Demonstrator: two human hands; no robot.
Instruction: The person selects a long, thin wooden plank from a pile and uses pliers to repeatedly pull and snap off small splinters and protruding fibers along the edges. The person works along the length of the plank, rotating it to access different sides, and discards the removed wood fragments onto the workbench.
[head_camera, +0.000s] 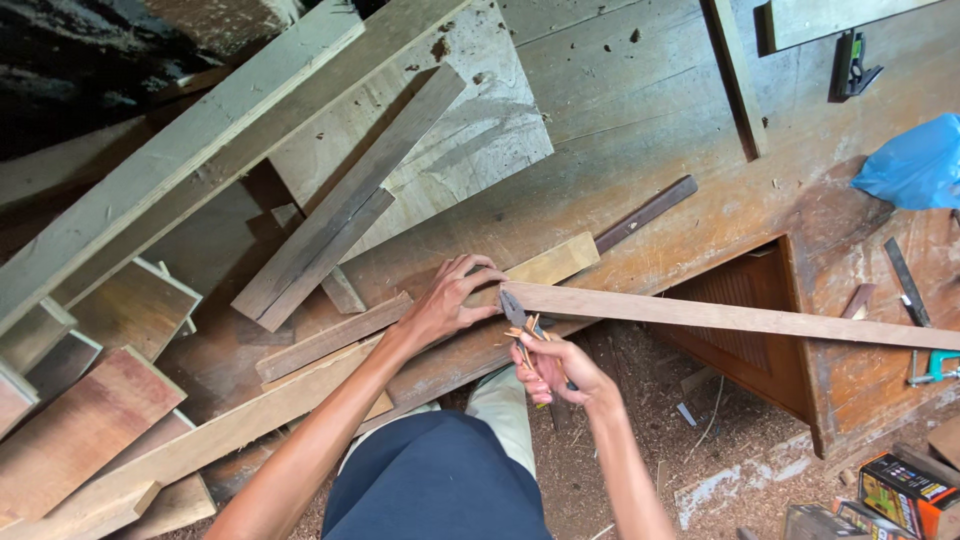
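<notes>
Pliers: right hand wrapped tight round the handles, nose at the strip's end
Left hand: fingers pressing down on long wooden strip
Strip: lying across workbench, sticking out right

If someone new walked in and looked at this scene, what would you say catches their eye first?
Most likely the two hands at the centre: the left hand presses on the end of a long wooden strip that runs off to the right, while the right hand holds pliers against that same end. Next come the loose planks piled on the left, and the bright blue plastic bag at the right edge.
</notes>
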